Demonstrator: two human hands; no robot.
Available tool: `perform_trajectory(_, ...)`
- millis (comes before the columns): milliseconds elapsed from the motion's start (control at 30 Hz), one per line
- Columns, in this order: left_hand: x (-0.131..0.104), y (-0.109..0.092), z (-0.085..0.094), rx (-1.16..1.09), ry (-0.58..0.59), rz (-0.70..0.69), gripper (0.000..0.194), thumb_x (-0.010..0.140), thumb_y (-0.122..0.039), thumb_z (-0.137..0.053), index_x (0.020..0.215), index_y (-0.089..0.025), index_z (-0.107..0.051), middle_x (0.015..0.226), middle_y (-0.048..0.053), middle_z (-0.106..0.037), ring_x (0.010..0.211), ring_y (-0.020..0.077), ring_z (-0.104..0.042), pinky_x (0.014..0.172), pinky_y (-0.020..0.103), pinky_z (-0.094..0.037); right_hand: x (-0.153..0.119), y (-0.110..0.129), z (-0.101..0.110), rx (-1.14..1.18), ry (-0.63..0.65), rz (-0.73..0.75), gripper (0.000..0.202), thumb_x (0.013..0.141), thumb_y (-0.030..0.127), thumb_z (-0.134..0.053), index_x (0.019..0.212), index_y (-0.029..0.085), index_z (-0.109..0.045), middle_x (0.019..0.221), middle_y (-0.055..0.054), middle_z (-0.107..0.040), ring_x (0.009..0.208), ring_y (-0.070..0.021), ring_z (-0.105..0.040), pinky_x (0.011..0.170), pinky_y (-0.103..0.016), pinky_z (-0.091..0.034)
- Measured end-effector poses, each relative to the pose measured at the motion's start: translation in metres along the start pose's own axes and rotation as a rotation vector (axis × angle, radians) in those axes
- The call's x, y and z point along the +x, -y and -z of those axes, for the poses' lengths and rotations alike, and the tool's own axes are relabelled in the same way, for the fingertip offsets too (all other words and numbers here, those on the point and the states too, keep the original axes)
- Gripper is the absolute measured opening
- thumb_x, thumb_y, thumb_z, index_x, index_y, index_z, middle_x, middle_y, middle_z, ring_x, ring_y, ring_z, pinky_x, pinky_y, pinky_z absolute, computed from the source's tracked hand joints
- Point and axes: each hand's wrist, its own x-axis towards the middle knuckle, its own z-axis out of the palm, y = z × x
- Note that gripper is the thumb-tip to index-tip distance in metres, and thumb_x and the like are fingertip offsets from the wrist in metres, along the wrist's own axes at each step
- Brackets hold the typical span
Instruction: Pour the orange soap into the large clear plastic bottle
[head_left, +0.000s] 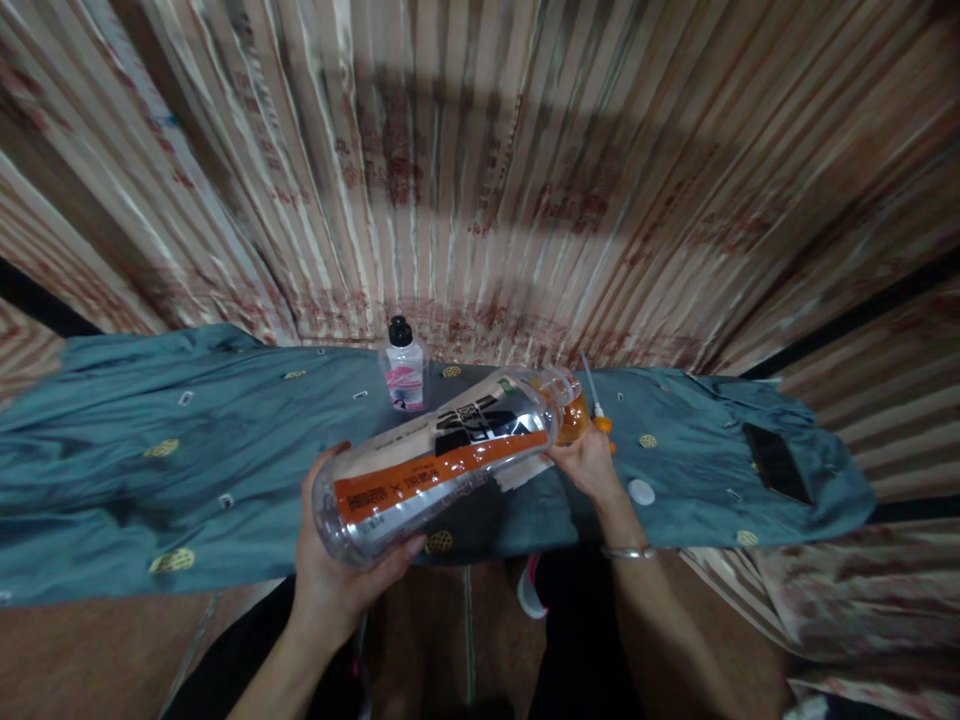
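My left hand (337, 570) is wrapped round the base of a large clear bottle (450, 455) with an orange, white and black label. The bottle is tilted, its neck pointing up and to the right. At its mouth is a smaller container with orange contents (574, 415), which my right hand (589, 460) holds, fingers partly hidden behind it. An orange pump top with a pale tube (601, 424) lies just beyond my right hand. Whether liquid passes between the two containers is too blurred to tell.
A white and pink bottle with a black cap (406, 375) stands behind the large bottle on the green cloth (262, 440). A white round cap (641, 491) and a dark phone (777, 463) lie to the right. A striped curtain (465, 180) hangs behind.
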Motion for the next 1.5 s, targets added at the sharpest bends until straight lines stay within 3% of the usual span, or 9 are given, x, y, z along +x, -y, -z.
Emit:
perform_trajectory(133,-0.002,-0.004,-0.003,-0.034,-0.014,0.015,0.109,0.057,-0.052,-0.104,0.15,-0.021,-0.056,0.133,0.016,-0.078,0.12,0.0409,-0.081,0.107,0.058,-0.069,0.0,-0.002,-0.001,-0.006,0.004,0.001,0.07,0.076,0.081,-0.08,0.113,0.022,-0.073,0.104,-0.015,-0.087,0.094,-0.0398,-0.084,0.091,-0.055,-0.068)
perform_trajectory(267,-0.006,-0.01,-0.008,-0.083,-0.042,0.053,0.106,0.059,-0.051,-0.103,0.151,-0.022,-0.058,0.133,0.015,-0.078,0.122,0.0402,-0.08,0.117,0.06,-0.063,0.0,-0.003,-0.002,-0.029,-0.008,0.004,0.069,0.077,0.081,-0.079,0.112,0.022,-0.073,0.102,-0.016,-0.087,0.093,-0.0401,-0.084,0.089,-0.055,-0.068)
perform_trajectory(533,-0.006,-0.01,-0.008,-0.08,-0.037,0.07,0.114,0.058,-0.059,-0.104,0.154,-0.022,-0.054,0.139,0.017,-0.076,0.128,0.0421,-0.077,0.121,0.066,-0.059,0.0,-0.004,-0.002,-0.021,-0.024,0.01,0.072,0.075,0.081,-0.081,0.116,0.021,-0.075,0.105,-0.016,-0.087,0.096,-0.0416,-0.085,0.089,-0.055,-0.069)
perform_trajectory(933,-0.007,0.002,-0.007,-0.101,-0.052,0.046,0.111,0.056,-0.055,-0.105,0.153,-0.026,-0.059,0.132,0.012,-0.079,0.121,0.0432,-0.08,0.113,0.066,-0.066,-0.001,-0.002,-0.002,-0.018,-0.001,0.005,0.069,0.077,0.078,-0.079,0.115,0.021,-0.075,0.104,-0.017,-0.087,0.096,-0.0409,-0.085,0.091,-0.056,-0.069)
perform_trajectory(1300,-0.006,-0.007,-0.005,-0.045,-0.039,0.044,0.109,0.06,-0.054,-0.102,0.155,-0.026,-0.058,0.129,0.012,-0.079,0.119,0.0414,-0.08,0.11,0.062,-0.067,-0.001,0.0,-0.001,-0.026,-0.003,0.004,0.07,0.078,0.08,-0.076,0.113,0.02,-0.074,0.104,-0.018,-0.086,0.097,-0.0416,-0.084,0.093,-0.057,-0.069)
perform_trajectory(1400,-0.006,-0.005,-0.006,-0.043,-0.046,0.034,0.107,0.058,-0.054,-0.103,0.153,-0.029,-0.06,0.13,0.009,-0.079,0.121,0.0424,-0.079,0.115,0.064,-0.065,-0.001,0.001,-0.001,-0.026,-0.021,0.007,0.068,0.077,0.079,-0.078,0.113,0.022,-0.074,0.105,-0.017,-0.087,0.097,-0.041,-0.084,0.091,-0.056,-0.069)
perform_trajectory(1500,-0.004,0.001,-0.003,-0.014,-0.053,-0.016,0.108,0.057,-0.055,-0.103,0.152,-0.027,-0.061,0.128,0.011,-0.08,0.116,0.0421,-0.081,0.109,0.064,-0.068,-0.001,0.001,0.0,-0.032,-0.017,0.005,0.067,0.077,0.079,-0.077,0.112,0.022,-0.073,0.106,-0.018,-0.087,0.096,-0.0418,-0.084,0.091,-0.057,-0.068)
